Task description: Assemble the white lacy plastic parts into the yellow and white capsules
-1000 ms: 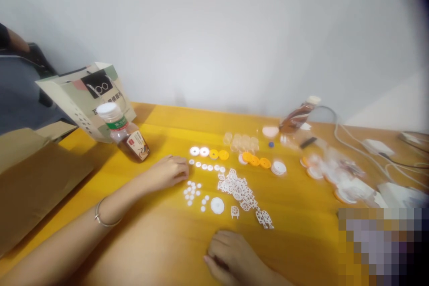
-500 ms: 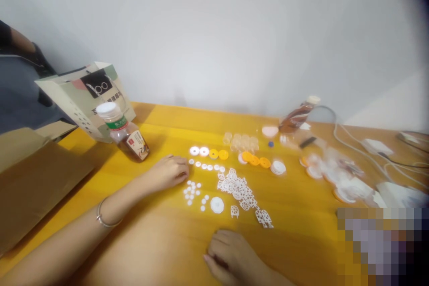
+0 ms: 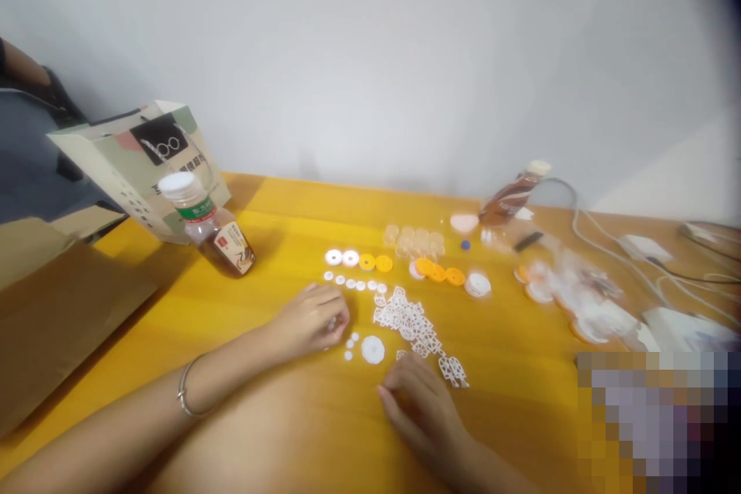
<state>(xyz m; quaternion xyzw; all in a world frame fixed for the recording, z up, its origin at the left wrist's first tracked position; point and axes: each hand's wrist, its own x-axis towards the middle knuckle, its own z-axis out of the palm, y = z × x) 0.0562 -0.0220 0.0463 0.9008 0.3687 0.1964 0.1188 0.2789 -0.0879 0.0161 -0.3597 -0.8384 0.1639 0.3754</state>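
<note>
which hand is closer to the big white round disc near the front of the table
Left, though only narrowly. The left hand lies just to the left of the white disc, fingertips over the small white pieces beside it. The right hand sits a little nearer the camera and to its right.

Two bottles (image 3: 205, 225) (both tilted), two hands (image 3: 312, 320)

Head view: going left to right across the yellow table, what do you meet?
Paper bag → bottle with green label → left hand → pile of white lattice pieces → tilted brown bottle → white cables.
</note>
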